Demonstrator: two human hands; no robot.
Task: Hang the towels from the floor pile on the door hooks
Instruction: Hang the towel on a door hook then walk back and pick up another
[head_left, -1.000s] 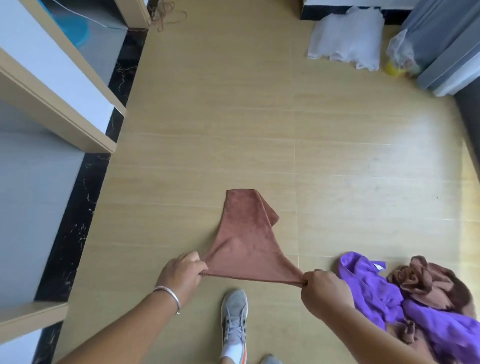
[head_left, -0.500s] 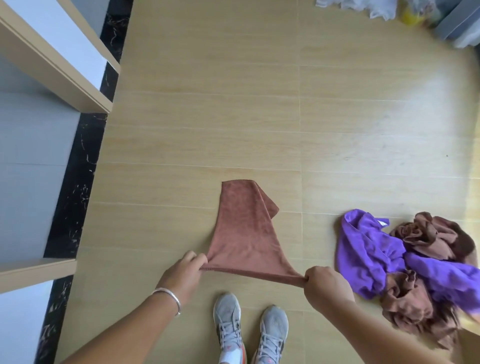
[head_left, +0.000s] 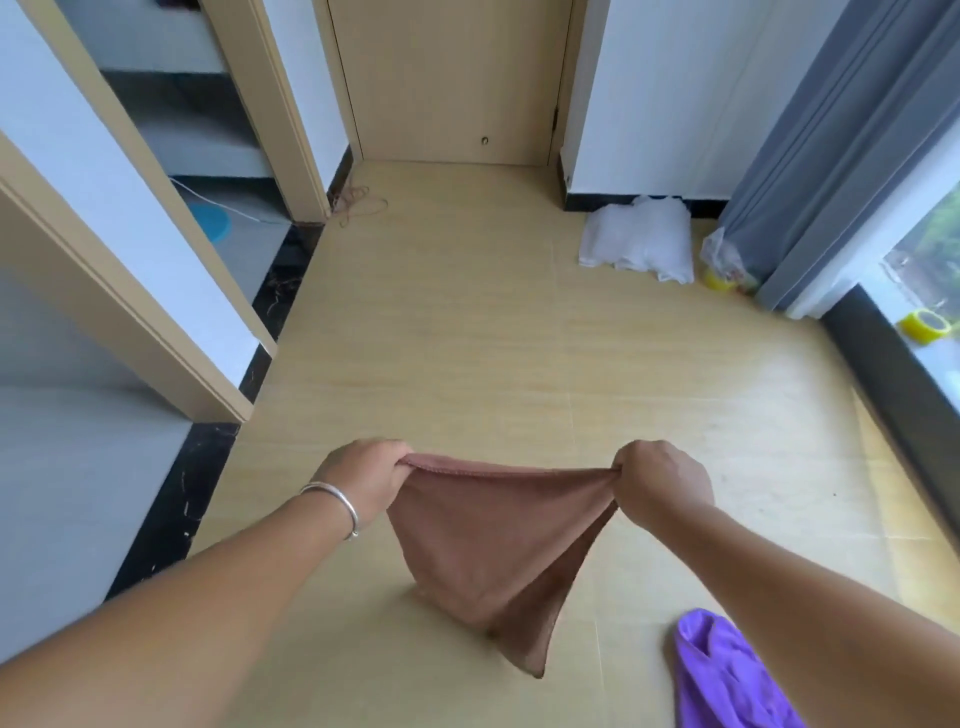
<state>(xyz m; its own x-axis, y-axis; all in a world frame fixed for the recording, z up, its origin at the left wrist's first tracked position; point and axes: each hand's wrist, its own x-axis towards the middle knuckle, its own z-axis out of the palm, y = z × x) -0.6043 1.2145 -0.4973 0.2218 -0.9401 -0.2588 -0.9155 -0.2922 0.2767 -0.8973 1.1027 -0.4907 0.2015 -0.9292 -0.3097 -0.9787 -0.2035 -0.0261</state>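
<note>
- hands: left hand (head_left: 371, 480) and right hand (head_left: 660, 480) each pinch a top corner of brown towel (head_left: 493, 540), centre frame
- purple towel (head_left: 727, 675) on floor, lower right

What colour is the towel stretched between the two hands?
Plain reddish brown towel, seen in the head view.

I'm in a home, a bare room: wood-look floor (head_left: 467, 338), closed door (head_left: 452, 78) ahead, white walls with black skirting (head_left: 176, 514), grey curtain (head_left: 831, 156) by a window (head_left: 930, 249), doorways on my left, towels on the floor.
</note>
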